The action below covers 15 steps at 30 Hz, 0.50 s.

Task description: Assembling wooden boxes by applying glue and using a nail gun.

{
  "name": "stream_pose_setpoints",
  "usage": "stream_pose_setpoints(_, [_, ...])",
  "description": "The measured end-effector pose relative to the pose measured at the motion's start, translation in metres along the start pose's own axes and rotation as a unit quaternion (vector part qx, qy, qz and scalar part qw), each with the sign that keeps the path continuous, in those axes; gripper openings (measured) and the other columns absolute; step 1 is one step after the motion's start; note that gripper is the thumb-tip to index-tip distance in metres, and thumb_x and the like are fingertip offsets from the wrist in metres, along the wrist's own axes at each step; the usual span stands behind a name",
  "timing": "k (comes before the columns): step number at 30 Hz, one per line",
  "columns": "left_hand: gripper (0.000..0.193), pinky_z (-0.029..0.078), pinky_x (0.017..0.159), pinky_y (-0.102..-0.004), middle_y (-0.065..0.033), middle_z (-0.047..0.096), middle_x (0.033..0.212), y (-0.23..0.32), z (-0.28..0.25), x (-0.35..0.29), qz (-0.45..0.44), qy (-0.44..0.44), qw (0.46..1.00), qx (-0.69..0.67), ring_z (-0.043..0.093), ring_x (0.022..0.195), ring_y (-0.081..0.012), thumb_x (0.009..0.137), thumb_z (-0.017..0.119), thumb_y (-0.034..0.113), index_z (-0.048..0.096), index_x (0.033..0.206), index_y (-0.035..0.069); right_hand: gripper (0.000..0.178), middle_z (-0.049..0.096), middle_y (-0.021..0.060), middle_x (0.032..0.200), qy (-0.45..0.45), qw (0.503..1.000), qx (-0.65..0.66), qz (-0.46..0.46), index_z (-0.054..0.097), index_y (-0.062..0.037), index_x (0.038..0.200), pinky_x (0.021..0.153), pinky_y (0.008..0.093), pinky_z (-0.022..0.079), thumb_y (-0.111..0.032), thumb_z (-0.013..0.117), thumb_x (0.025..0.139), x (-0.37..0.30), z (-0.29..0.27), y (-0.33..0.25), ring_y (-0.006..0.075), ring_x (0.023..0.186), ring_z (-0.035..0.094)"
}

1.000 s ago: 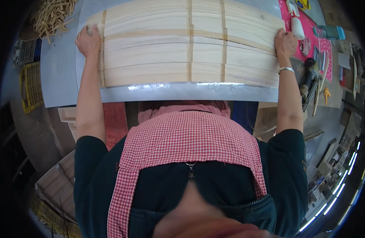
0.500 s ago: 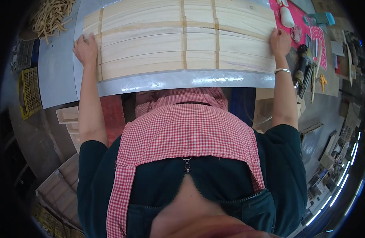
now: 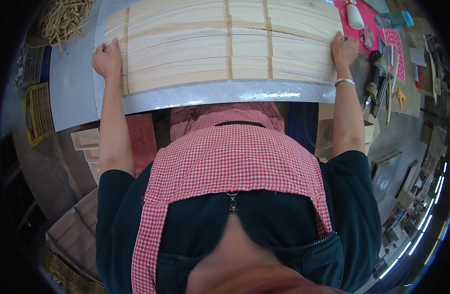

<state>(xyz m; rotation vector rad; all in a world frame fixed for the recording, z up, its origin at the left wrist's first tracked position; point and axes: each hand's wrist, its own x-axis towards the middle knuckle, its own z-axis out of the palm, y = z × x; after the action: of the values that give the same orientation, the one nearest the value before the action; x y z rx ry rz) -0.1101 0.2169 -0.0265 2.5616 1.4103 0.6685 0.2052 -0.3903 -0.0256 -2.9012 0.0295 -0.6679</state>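
Note:
A wide panel of pale wooden boards (image 3: 176, 51) lies side by side on the grey worktop, with narrow tan strips (image 3: 228, 41) running across it. My left hand (image 3: 107, 61) is at the panel's left end, its fingers bent over the edge and the thumb against the side. At the opposite end my right hand (image 3: 345, 50), below a silver bangle (image 3: 344, 81), grips the edge with curled fingers. Parts of the fingertips are hidden by the hands themselves. The panel's far side runs out of the picture.
Beige strips (image 3: 63, 19) lie heaped at the far left. On the right are a white bottle (image 3: 354, 17) on pink cloth, a dark power tool (image 3: 372, 81) and an orange clamp-like tool (image 3: 400, 98). A yellow crate (image 3: 39, 112) stands left of the worktop's edge (image 3: 210, 100).
The panel has moved slightly away from the worktop's near edge, both hands staying at its ends. The dark gap between boards at the right looks narrower. The whole view has shifted a little.

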Motion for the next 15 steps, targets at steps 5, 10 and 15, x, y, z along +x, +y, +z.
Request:
stream_pose_setpoints(5, [0.057,0.048,0.096,-0.0411,-0.0145,0.071,0.110,0.0007,0.0003,-0.0010,-0.006,0.007,1.000,-0.007,0.062,0.106,-0.0344,0.085,0.067,0.052,0.071,0.115,0.003,0.045,0.067,0.0197,0.101,-0.007,1.000,-0.002,-0.008,0.072,-0.0002,0.100,0.088,0.0436,0.050,-0.042,0.059,0.089,0.0008,0.0001,0.0013,0.0374,0.095,0.064])
stream_pose_setpoints(10, [0.055,0.048,0.095,-0.0410,-0.0139,0.071,0.110,0.0039,0.0012,0.0041,-0.009,-0.003,1.000,-0.009,0.063,0.106,-0.0341,0.085,0.067,0.051,0.071,0.114,0.004,0.044,0.067,0.0200,0.103,-0.006,1.000,0.000,-0.015,0.072,-0.0005,0.100,0.088,0.0439,0.050,-0.041,0.058,0.090,0.0039,-0.0001,0.0047,0.0378,0.095,0.064])
stream_pose_setpoints(15, [0.053,0.048,0.096,-0.0408,-0.0132,0.072,0.109,-0.0032,-0.0004,0.0007,-0.008,-0.009,1.000,-0.027,0.063,0.107,-0.0348,0.085,0.067,0.051,0.072,0.113,0.005,0.046,0.066,0.0203,0.107,-0.029,0.999,-0.019,-0.019,0.070,-0.0010,0.107,0.087,0.0444,0.051,-0.042,0.058,0.091,0.0021,-0.0023,-0.0008,0.0382,0.094,0.064])
